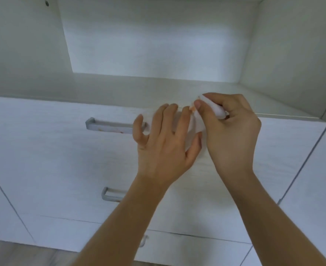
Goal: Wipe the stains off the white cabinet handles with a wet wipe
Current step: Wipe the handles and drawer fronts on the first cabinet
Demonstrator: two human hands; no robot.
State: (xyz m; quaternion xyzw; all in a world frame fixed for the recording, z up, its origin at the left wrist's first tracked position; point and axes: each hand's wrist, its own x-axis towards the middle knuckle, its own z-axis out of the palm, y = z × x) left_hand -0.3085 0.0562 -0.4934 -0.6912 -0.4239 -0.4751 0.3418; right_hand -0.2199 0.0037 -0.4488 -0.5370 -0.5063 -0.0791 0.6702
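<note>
Pinched between thumb and curled fingers, the wipe [195,124] sits in the right hand [233,131], orange smears on its top edge; the left hand [164,143] lies with straight fingers over the sheet, thumb under it, at the right end of the top handle [108,127]. Stains show on that handle toward 9 o'clock of the hands. A lower handle [110,194] sits at 7 o'clock. Judging by its folds, the wipe is limp, light and damp; bunch it and grip a clean part
</note>
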